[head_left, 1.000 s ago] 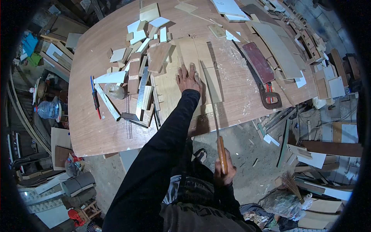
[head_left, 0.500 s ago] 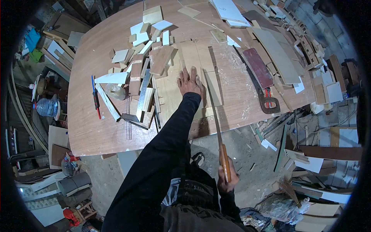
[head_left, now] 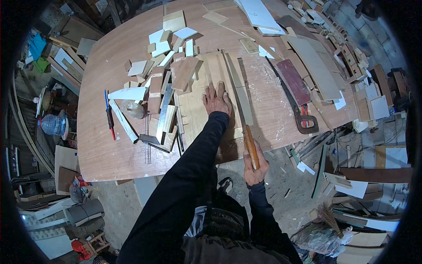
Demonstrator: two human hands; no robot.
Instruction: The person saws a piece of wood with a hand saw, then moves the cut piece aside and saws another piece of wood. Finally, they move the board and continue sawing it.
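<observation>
My left hand point(head_left: 217, 100) lies flat with fingers spread on a light plywood board point(head_left: 197, 115), pressing it to the table. My right hand point(head_left: 256, 167) is wrapped round the orange-brown wooden handle of a handsaw point(head_left: 238, 94). The narrow blade points away from me and runs along the board, just right of my left hand. A pale strip of wood point(head_left: 244, 105) lies along the blade's right side. Whether the teeth are inside a cut cannot be made out.
Wood offcuts point(head_left: 184, 72) are heaped left of the board, beside a metal straightedge point(head_left: 165, 108). A second saw point(head_left: 290, 94) and a dark red block point(head_left: 293, 79) lie to the right. The brown tabletop point(head_left: 110, 158) ends near my waist; scraps litter the floor.
My right hand has pushed the handsaw forward, away from my body, so the blade reaches farther along the board. My left hand stays in nearly the same place.
</observation>
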